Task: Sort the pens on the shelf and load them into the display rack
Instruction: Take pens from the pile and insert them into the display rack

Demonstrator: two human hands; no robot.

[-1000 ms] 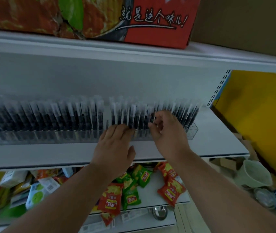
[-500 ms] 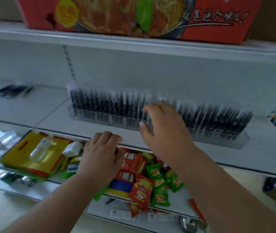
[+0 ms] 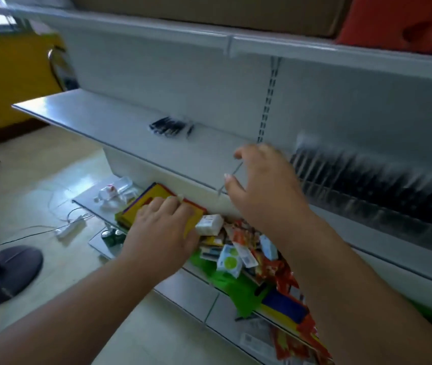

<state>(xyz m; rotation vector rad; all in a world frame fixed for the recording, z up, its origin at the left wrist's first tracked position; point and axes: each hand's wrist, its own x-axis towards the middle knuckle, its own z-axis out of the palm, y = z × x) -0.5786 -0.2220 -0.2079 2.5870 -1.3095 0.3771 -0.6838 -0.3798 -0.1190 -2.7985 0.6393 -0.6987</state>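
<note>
Here right hand (image 3: 262, 191) hovers over the shelf (image 3: 120, 127), grip spread, holding nothing.

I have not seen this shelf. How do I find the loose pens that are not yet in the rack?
Look at the white middle shelf. Left of the slotted upright, near the back wall, a small bunch of dark pens lies flat. The pens in the clear rack to the right stand in a row.

You stand before white metal shelving (image 3: 314, 83) with a slotted upright (image 3: 268, 101) on its back panel. Below you the floor (image 3: 38, 175) is pale glossy tile, crossed by a white power strip (image 3: 70, 229) and its cords. A dark round stand base (image 3: 4, 275) sits lower left; a yellow wall (image 3: 4, 83) rises behind.
</note>
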